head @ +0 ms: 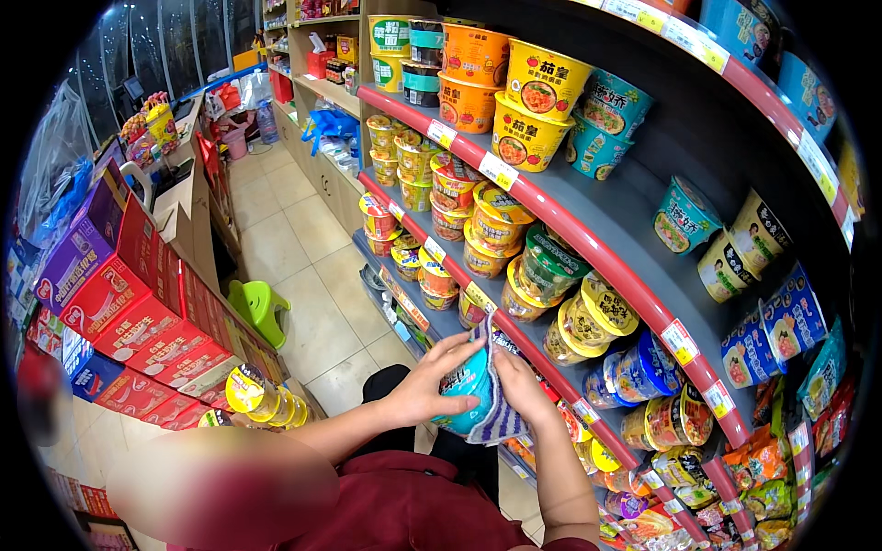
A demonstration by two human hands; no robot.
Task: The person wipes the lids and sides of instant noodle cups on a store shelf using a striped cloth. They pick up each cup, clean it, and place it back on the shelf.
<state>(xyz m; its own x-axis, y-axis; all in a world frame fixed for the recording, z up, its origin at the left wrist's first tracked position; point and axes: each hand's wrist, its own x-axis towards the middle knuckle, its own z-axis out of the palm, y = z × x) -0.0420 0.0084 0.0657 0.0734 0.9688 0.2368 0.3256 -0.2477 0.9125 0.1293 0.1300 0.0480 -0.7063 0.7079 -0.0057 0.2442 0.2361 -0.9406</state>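
Observation:
A teal instant-noodle cup [463,386] is held in front of my body, before the shelves. My left hand [435,379] grips it with the fingers over the top and the thumb across its side. On the other side, my right hand [518,387] presses a striped purple-and-white cloth [497,417] against the cup. The cloth drapes along the cup's right side and covers part of it. Similar teal cups [685,215] stand on the upper shelf to the right.
Shelves with red price rails [551,213] curve along the right, holding stacked noodle cups [541,103]. At left are piled red cartons [151,330], more cups [265,399] and a green plastic stool [260,311]. A tiled floor [303,241] runs toward a counter [179,200].

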